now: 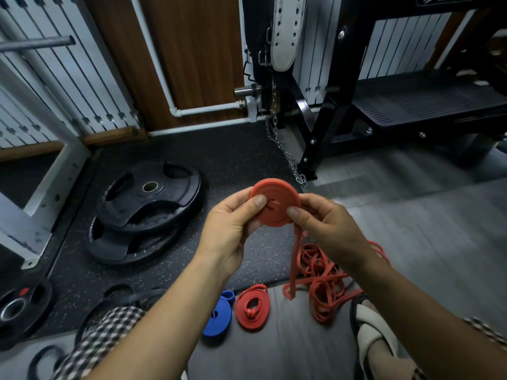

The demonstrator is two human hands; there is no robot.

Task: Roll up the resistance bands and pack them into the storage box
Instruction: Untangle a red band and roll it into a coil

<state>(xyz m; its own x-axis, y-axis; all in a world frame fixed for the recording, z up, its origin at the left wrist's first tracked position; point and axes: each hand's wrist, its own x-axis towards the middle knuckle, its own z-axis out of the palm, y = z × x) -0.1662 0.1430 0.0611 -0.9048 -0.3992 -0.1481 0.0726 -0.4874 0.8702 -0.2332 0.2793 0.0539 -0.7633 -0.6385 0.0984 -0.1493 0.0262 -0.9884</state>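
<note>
Coil (pixel 274 205) of red band pinched at its edge by left hand (pixel 233 223) and right hand (pixel 326 223), both grips narrow. Loose tail (pixel 294 259) straight down below coil, nearest right hand.

We see two black weight plates (pixel 149 193) stacked on a speckled black rubber mat (pixel 233 149), with a smaller plate (pixel 19 308) at the lower left edge. Behind them stand a white radiator (pixel 68 78) and a wooden panel (pixel 192 50). A white belt (pixel 285 31) hangs on a black metal frame (pixel 345 78), and a chain (pixel 285 152) trails down beside it to the mat. A pale sandal (pixel 375 333) rests on the grey floor (pixel 425 209).
</note>
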